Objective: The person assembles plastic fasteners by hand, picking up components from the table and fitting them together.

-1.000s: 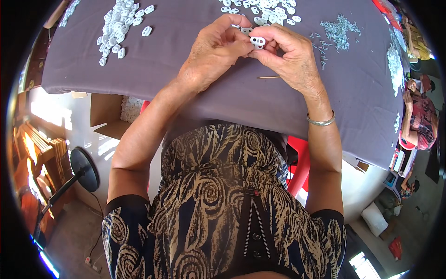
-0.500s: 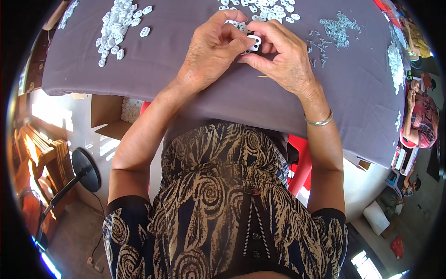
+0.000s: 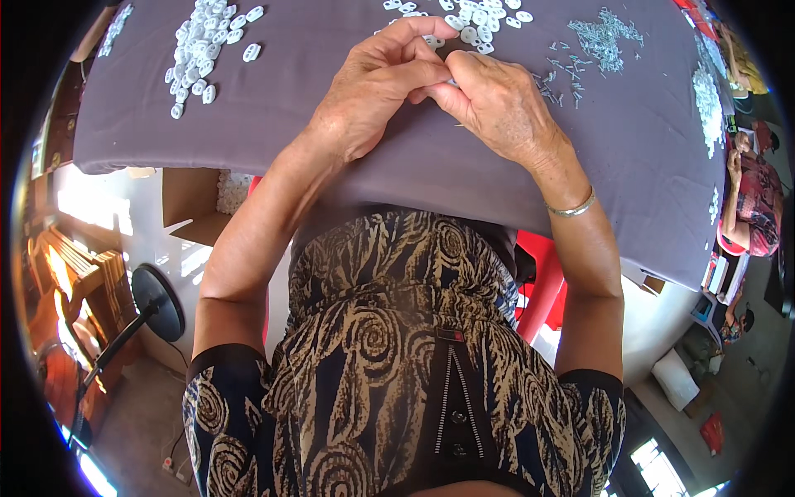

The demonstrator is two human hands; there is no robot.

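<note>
One small white plastic piece (image 3: 452, 81), a sliver at upper centre, sits narrowly pinched in the bare right hand (image 3: 501, 103); whether the bare left hand (image 3: 373, 91) grips it too, I cannot tell; fingers have just covered its holed face, hiding progress; beyond, heaped white oval plastic pieces (image 3: 199, 51), upper left; thin silvery metal pins (image 3: 606, 40), upper right.

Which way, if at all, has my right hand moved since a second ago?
Yes: judged against the pile of small metal pieces, your right hand has shifted left and slightly nearer your body.
</note>
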